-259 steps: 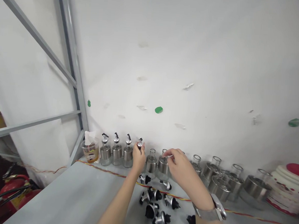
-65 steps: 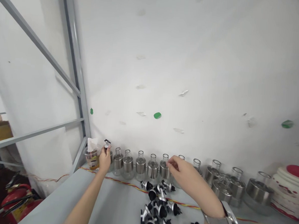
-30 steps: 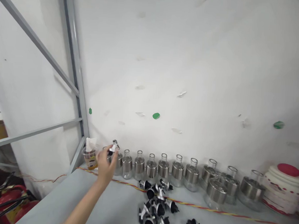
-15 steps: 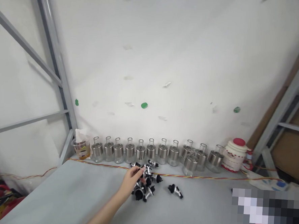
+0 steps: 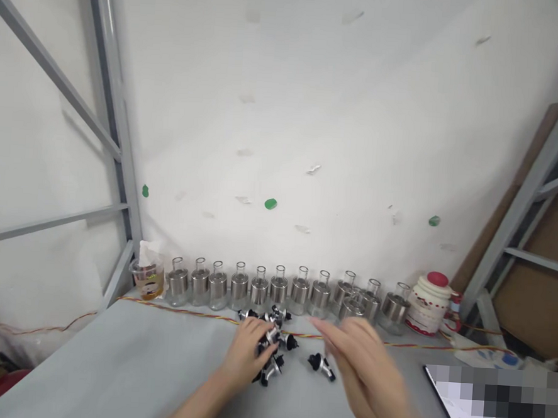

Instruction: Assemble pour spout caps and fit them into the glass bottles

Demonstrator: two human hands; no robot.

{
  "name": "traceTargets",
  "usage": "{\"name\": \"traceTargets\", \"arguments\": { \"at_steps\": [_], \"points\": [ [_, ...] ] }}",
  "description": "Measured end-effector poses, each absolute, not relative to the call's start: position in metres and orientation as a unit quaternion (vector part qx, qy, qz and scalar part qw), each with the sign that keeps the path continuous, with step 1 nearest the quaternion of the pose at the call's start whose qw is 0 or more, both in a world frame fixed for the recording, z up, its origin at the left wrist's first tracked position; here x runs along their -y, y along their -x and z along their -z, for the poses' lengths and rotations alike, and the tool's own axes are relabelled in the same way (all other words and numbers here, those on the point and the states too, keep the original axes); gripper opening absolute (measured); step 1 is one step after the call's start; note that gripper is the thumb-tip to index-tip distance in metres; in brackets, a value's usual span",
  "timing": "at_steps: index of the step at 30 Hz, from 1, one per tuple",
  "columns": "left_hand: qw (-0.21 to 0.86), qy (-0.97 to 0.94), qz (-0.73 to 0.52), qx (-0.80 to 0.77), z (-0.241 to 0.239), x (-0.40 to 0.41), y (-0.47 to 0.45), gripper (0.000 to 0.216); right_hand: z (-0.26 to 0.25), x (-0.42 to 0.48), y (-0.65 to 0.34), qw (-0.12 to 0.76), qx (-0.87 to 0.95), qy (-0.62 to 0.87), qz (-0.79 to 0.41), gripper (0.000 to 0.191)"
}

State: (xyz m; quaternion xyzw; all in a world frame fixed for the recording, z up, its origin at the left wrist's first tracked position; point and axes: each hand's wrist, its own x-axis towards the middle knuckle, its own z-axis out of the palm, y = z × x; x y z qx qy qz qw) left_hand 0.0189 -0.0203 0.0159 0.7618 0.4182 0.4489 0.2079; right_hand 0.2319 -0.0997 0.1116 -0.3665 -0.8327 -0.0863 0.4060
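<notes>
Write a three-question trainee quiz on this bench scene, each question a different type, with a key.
1. True or false: the glass bottles along the wall have their pourer caps fitted.
2. The left hand rests on: A) the pile of pourer caps, B) the plastic cup, C) the red-lidded jar.
3. Fill in: the right hand is motion-blurred, fingers spread, near a lone ____.

Key: 1 false; 2 A; 3 pourer cap.

Black-and-silver pourer caps (image 5: 270, 347) lie heaped mid-table, tipped every way — one stray pourer (image 5: 321, 365) just right. Behind them, uncapped glass bottles (image 5: 278, 291) stand upright along the far wall.
</notes>
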Motion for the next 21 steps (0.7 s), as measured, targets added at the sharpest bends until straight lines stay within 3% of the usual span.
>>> {"name": "traceTargets", "arguments": {
  "at_steps": [4, 7, 9, 14, 17, 21],
  "points": [
    [0.012, -0.846, -0.344, -0.407, -0.003, 0.018, -0.017, 0.037, -0.06, 0.04, -0.234, 0.212, 0.805, 0.552, -0.049, 0.021],
    [-0.059, -0.818, -0.346, -0.455, 0.014, 0.005, -0.01, 0.034, -0.017, 0.02, -0.244, 0.174, 0.768, 0.604, -0.118, 0.022],
    [-0.076, -0.792, -0.349, -0.495, 0.024, -0.002, -0.006, 0.029, -0.001, 0.018, -0.25, 0.2, 0.759, 0.6, -0.155, 0.022],
    [-0.046, -0.727, -0.373, -0.575, 0.027, 0.001, -0.006, 0.059, 0.006, 0.022, -0.249, 0.287, 0.736, 0.573, -0.219, 0.025],
    [-0.019, -0.741, -0.411, -0.531, 0.016, 0.014, -0.012, 0.054, -0.001, 0.025, -0.238, 0.355, 0.724, 0.538, -0.245, 0.031],
    [0.122, -0.791, -0.413, -0.436, 0.008, 0.031, -0.022, 0.048, -0.021, 0.03, -0.216, 0.411, 0.727, 0.461, -0.301, 0.046]
  ]
}}
